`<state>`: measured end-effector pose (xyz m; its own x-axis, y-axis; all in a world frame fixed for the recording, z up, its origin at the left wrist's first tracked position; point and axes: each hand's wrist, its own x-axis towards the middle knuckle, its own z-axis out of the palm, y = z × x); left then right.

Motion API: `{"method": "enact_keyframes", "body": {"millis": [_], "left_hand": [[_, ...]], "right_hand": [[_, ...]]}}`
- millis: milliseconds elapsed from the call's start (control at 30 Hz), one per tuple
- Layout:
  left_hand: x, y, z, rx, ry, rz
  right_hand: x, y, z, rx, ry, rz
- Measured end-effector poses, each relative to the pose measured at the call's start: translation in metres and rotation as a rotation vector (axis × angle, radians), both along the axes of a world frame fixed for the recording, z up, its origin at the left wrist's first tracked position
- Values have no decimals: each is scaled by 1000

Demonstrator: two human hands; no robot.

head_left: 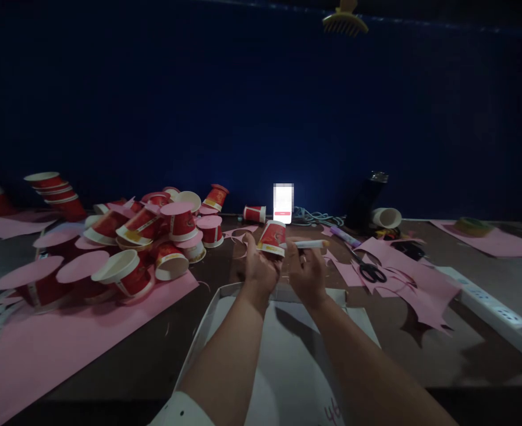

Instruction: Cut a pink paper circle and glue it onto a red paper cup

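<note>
My left hand [261, 269] holds a red paper cup [273, 238] with a pale rim, its fingers around the underside and side. In my right hand [306, 269] is a white glue stick or marker [309, 244] with an orange end, lying level, its left end close to the cup. Both hands are above the far edge of a white box lid [287, 355]. To the left lies a pile of red cups [179, 222], several with round pink paper discs [83, 266] on them.
Pink paper [87, 331] lies under the pile. A lit phone [283, 204] stands behind the hands. On the right are black scissors [371, 273], pink scraps [421, 293], a white power strip [487, 305], a dark bottle [367, 201] and a tipped cup [386, 218].
</note>
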<state>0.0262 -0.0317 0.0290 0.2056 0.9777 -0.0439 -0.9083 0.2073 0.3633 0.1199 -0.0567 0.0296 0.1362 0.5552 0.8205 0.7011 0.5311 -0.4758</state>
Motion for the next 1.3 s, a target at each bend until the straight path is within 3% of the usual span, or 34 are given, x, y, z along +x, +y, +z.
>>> {"method": "enact_keyframes", "body": {"millis": [100, 167, 600, 767, 967, 1133, 1300], "left_hand": [[-3, 1, 0, -42, -61, 83], [-4, 2, 0, -49, -67, 106], [-6, -2, -1, 48, 38, -57], [-6, -4, 3, 50, 44, -27], [-6, -9, 12, 61, 0, -93], [-6, -6, 8, 41, 9, -23], [-4, -4, 5, 44, 3, -36]], "right_hand": [[2, -1, 2, 5, 158, -18], [3, 0, 2, -12, 138, -12], [-1, 1, -4, -44, -112, 25], [-1, 1, -2, -60, -150, 17], [0, 3, -4, -53, -162, -12], [0, 2, -3, -8, -106, -59], [0, 2, -4, -16, -153, -34]]}}
